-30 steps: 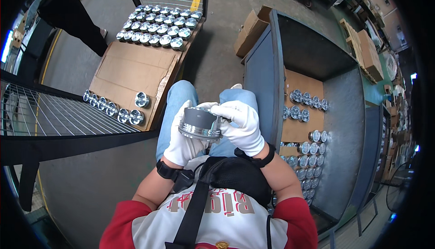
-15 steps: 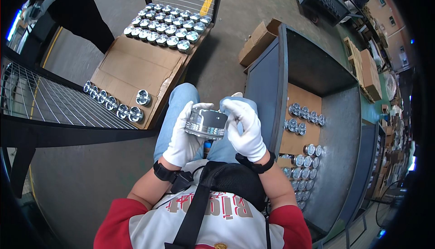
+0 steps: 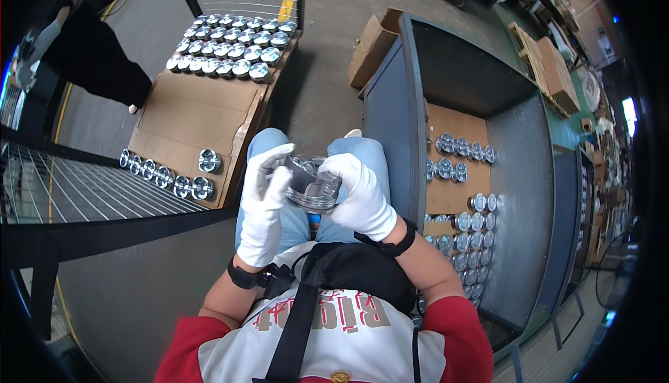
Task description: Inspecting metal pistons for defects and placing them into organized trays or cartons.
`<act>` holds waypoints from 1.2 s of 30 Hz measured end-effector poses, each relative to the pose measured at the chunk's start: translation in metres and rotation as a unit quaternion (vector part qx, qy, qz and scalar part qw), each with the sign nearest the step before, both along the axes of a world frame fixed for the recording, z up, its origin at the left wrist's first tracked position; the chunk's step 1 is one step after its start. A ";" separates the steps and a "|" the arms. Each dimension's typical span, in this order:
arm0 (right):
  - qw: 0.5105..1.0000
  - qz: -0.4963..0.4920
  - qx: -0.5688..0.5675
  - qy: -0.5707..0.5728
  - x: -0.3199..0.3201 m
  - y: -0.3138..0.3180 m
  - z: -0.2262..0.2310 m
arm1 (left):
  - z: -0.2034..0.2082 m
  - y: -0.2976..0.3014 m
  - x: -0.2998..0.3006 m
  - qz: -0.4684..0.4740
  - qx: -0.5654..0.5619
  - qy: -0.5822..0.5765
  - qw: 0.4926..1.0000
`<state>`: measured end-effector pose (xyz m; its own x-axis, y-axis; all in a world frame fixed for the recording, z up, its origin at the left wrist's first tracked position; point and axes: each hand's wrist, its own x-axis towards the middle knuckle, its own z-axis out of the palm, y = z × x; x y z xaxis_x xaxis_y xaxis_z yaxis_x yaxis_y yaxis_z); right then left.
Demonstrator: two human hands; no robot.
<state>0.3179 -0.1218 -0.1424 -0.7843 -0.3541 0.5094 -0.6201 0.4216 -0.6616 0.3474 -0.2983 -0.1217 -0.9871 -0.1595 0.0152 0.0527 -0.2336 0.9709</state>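
Observation:
Above my lap, a metal engine piston (image 3: 311, 186) is tilted so that its dark skirt and ringed edge show. My right hand (image 3: 359, 195), in a white glove, grips it from the right side. At its left my left hand (image 3: 262, 202), gloved the same way, has its fingers apart and curved beside the piston; whether a fingertip touches it I cannot tell. On the cardboard to my left stand a single piston (image 3: 209, 161) and a row of pistons (image 3: 164, 177) along the wire side.
Several rows of pistons (image 3: 224, 50) cover the far end of the cardboard-lined rack (image 3: 198, 101). To my right is a deep grey metal bin (image 3: 416, 104) holding more pistons (image 3: 465, 240) on cardboard. A cardboard box (image 3: 371, 52) stands behind it. Another person in dark trousers (image 3: 101, 56) is at far left.
The piston has been turned and tilted. My left hand has loosened from it, while my right hand has closed round its right side. The view has shifted slightly to the right.

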 end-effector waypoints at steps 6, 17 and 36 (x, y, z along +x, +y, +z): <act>0.983 0.093 -0.139 -0.076 0.002 -0.003 0.010 | -0.007 -0.004 -0.005 -0.089 0.136 -0.076 0.984; 0.999 0.025 0.020 0.018 -0.003 -0.003 0.010 | -0.008 0.000 -0.005 -0.174 0.443 -0.195 0.858; 0.997 0.074 -0.026 0.017 -0.002 -0.007 0.021 | -0.016 -0.004 -0.002 -0.151 0.450 -0.229 0.850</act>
<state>0.3157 -0.1290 -0.1216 -0.7073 -0.4379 0.5549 -0.6953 0.2897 -0.6577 0.3457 -0.3027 -0.1377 -0.8545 0.3584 -0.3760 -0.4770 -0.8282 0.2944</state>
